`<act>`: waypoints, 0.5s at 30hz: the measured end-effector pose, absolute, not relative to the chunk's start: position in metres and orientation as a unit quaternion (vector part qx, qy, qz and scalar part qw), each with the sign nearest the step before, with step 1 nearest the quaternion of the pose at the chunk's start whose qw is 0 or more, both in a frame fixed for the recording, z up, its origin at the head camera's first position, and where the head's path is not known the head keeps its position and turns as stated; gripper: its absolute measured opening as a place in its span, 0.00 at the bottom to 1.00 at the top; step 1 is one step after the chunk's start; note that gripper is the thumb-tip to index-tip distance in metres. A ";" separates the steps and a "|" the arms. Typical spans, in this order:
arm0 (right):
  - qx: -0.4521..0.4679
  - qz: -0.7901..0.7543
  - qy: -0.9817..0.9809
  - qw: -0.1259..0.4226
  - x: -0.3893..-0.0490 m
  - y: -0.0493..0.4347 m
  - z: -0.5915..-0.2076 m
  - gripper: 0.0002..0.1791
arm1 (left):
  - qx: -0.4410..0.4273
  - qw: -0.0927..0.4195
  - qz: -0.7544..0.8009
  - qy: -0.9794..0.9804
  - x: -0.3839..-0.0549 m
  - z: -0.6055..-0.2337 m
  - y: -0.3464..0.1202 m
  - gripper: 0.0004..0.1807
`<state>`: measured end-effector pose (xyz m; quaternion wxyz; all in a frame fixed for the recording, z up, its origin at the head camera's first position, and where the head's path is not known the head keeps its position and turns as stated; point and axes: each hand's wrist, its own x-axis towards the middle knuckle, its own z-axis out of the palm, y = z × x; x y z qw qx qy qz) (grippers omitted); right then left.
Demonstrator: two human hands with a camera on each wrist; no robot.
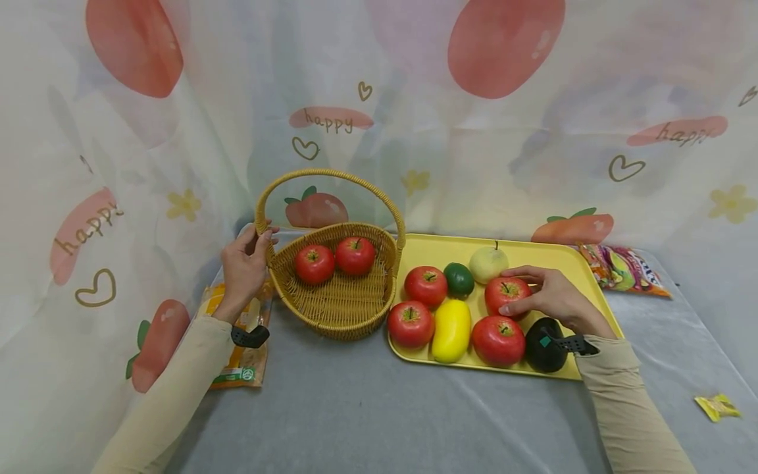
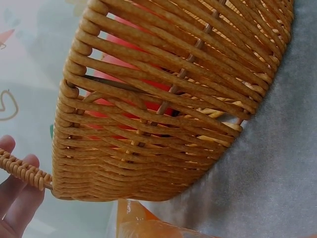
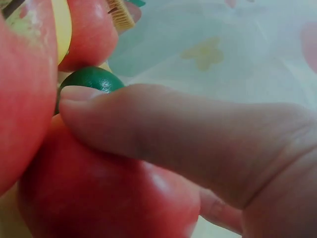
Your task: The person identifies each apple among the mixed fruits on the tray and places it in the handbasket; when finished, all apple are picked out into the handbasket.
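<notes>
A wicker basket (image 1: 331,322) with a tall arched handle holds two red apples (image 1: 314,264) side by side. My left hand (image 1: 244,266) grips the foot of that handle (image 2: 22,171) on the left side. On the yellow tray (image 1: 533,247), my right hand (image 1: 559,299) grips a red apple (image 1: 503,289), with the thumb on its near side and the fingers at its far side, as the right wrist view (image 3: 109,183) partly shows. Around it lie more red apples (image 1: 499,340), a pale pear (image 1: 488,264), a green lime (image 1: 458,280), a yellow mango (image 1: 452,331) and a dark avocado (image 1: 545,344).
An orange snack bag (image 1: 254,349) lies partly under my left forearm, close to the basket. A colourful snack packet (image 1: 628,270) rests beyond the tray's right edge. One small yellow wrapped candy (image 1: 718,407) is at the far right. A printed curtain (image 1: 414,131) stands behind the table.
</notes>
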<state>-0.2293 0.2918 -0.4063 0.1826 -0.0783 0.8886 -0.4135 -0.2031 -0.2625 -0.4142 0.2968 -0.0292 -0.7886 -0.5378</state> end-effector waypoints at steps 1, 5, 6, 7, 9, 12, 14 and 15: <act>-0.079 -0.415 0.889 0.179 -0.229 0.292 -0.406 0.46 | -0.030 0.296 -0.538 -0.789 -0.203 -0.414 -0.263 0.17; -0.085 -0.429 0.884 0.166 -0.229 0.293 -0.402 0.43 | -0.032 0.296 -0.542 -0.786 -0.204 -0.415 -0.263 0.17; -0.087 -0.435 0.882 0.162 -0.229 0.294 -0.401 0.42 | -0.033 0.296 -0.543 -0.785 -0.205 -0.416 -0.264 0.17; -0.089 -0.442 0.879 0.160 -0.229 0.294 -0.399 0.42 | -0.035 0.297 -0.544 -0.784 -0.205 -0.416 -0.264 0.17; -0.091 -0.455 0.872 0.154 -0.229 0.296 -0.396 0.41 | -0.037 0.298 -0.544 -0.783 -0.205 -0.417 -0.265 0.17; -0.093 -0.477 0.861 0.151 -0.228 0.296 -0.392 0.40 | -0.039 0.300 -0.543 -0.783 -0.206 -0.417 -0.265 0.17; -0.095 -0.489 0.855 0.147 -0.226 0.295 -0.389 0.40 | -0.039 0.302 -0.542 -0.783 -0.206 -0.417 -0.265 0.17; -0.097 -0.494 0.852 0.143 -0.225 0.294 -0.387 0.40 | -0.040 0.303 -0.541 -0.783 -0.206 -0.417 -0.265 0.17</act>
